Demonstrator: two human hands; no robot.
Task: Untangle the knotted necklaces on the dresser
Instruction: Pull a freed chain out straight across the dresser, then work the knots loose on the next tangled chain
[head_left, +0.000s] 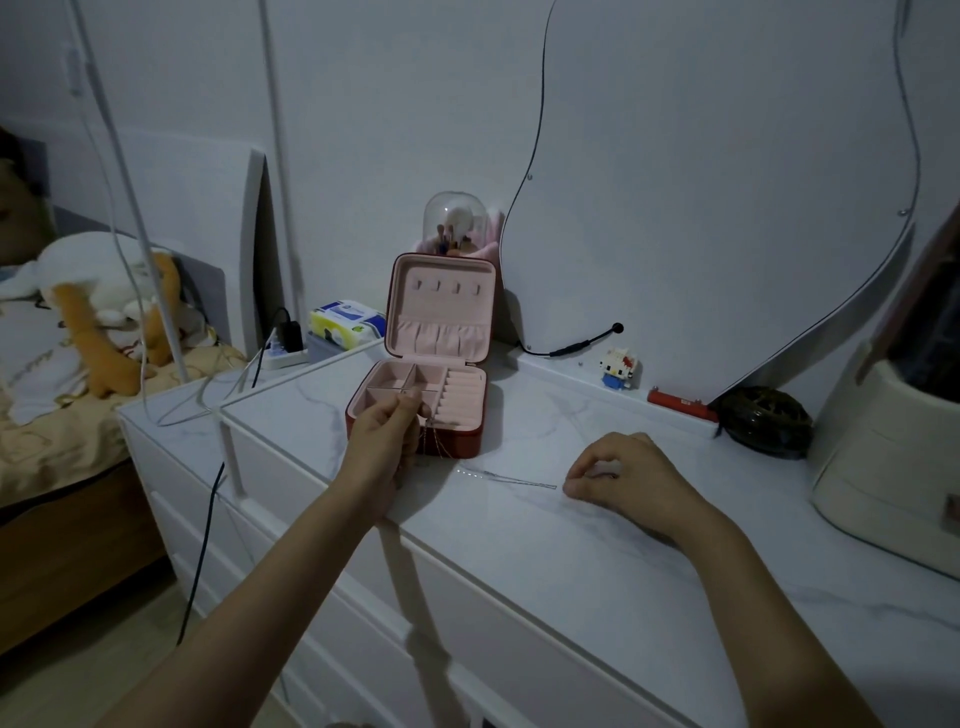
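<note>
An open red jewellery box (467, 441) with a pink lining stands on the white marble dresser top (571, 561). My left hand (387, 441) is raised at the box's front edge and pinches thin chains (434, 441) that hang down in front of the box. A thin silver necklace (511, 479) lies stretched on the dresser to the right of the box. My right hand (623, 480) rests on the dresser with curled fingers, pinching the right end of that silver necklace.
Behind the box stand a brush holder with a clear dome (454, 223) and a wavy-edged mirror (727, 182). A small toy figure (618, 368), a red lighter-like item (680, 404), a dark hair clip (763, 421) and a cream appliance (893, 457) stand at the right. Tissues (345, 322) and a power strip (283, 353) sit left.
</note>
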